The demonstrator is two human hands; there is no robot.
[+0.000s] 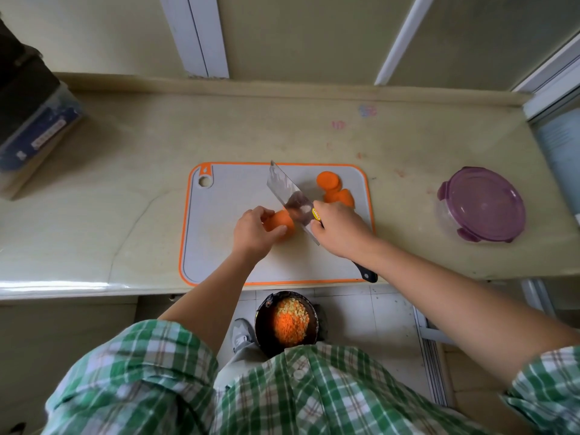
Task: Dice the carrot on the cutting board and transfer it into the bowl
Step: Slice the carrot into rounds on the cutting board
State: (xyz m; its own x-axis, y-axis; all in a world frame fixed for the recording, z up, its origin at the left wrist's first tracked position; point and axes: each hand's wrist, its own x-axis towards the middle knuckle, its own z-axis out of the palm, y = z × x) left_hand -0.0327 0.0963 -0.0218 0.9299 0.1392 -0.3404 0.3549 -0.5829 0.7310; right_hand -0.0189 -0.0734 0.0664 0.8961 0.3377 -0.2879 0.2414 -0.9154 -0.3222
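Step in hand: cutting the carrot down on the cutting board [226, 199], which lies on the bench [125, 171]. Only thick pieces show, so we judge that dicing proper has not begun.

The left grip [251, 233] curls over a carrot stub [279, 222] near the middle of the board, its cut end facing the blade. The right grip [337, 229] is closed round the cleaver [287, 189] where blade meets handle. The black handle end pokes out behind the wrist. The blade lies slanted, tip toward the far left, edge at the stub's exposed end. We cannot tell whether it is already biting.

Cut pieces [328, 181], rounds and chunks, sit at the board's far right, just beside the right grip.

Possible receivers:
- A dark bowl [262, 321] on the floor below the bench edge holds shredded orange and pale dice.
- A lidded container [483, 204] stands well to the right, lid on.

We cannot tell which one is meant.

Notes for doing this step well:
- The stub is round and short and will likely roll. We would first set it on a flat cut face.
- We tuck the left fingertips back, knuckles to the blade flat.
- We bring the edge straight down, not twisted, and keep the slices even.
- Then we stack the slices, cut them into sticks, and cross-cut.
- We keep the finished pieces clear of the working zone.
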